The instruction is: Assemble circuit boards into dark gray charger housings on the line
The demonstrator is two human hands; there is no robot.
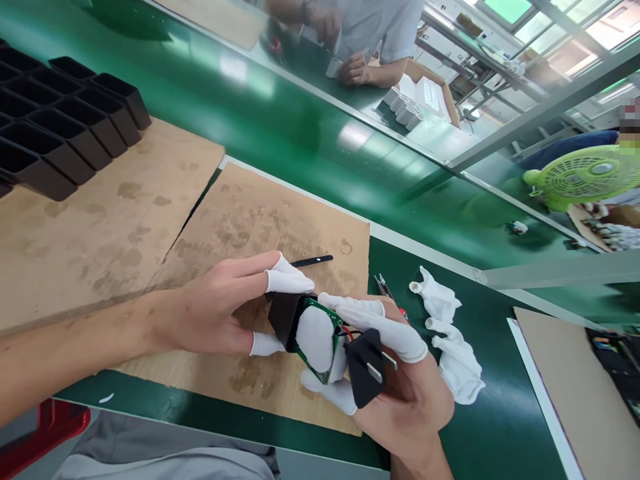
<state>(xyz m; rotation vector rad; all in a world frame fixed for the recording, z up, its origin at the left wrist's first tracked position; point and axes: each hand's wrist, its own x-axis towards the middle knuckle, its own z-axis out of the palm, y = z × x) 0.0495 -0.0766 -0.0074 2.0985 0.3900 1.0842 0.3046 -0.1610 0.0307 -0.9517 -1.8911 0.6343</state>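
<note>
My left hand point(220, 307), with white finger cots on its fingertips, grips a black plastic housing point(285, 319). My right hand point(400, 360), also in finger cots, is closed around a green circuit board point(309, 360) with a white pad or compound point(315, 339) on its face. The board's left end meets the mouth of the housing; how deep it sits is hidden. Red and black wires run from the board to a black plug cover point(366, 368) with two metal prongs, which rests against my right palm. Behind my hands lies a black tweezer-like tool point(313, 261).
Rows of black housings point(75, 127) stand on cardboard point(115, 193) at the left. Pliers point(384, 287) and crumpled white gloves point(455, 360) lie right of my hands. Beyond the glass-like partition are a co-worker's hands point(355, 70), a box of white parts point(425, 93) and a green fan point(595, 175).
</note>
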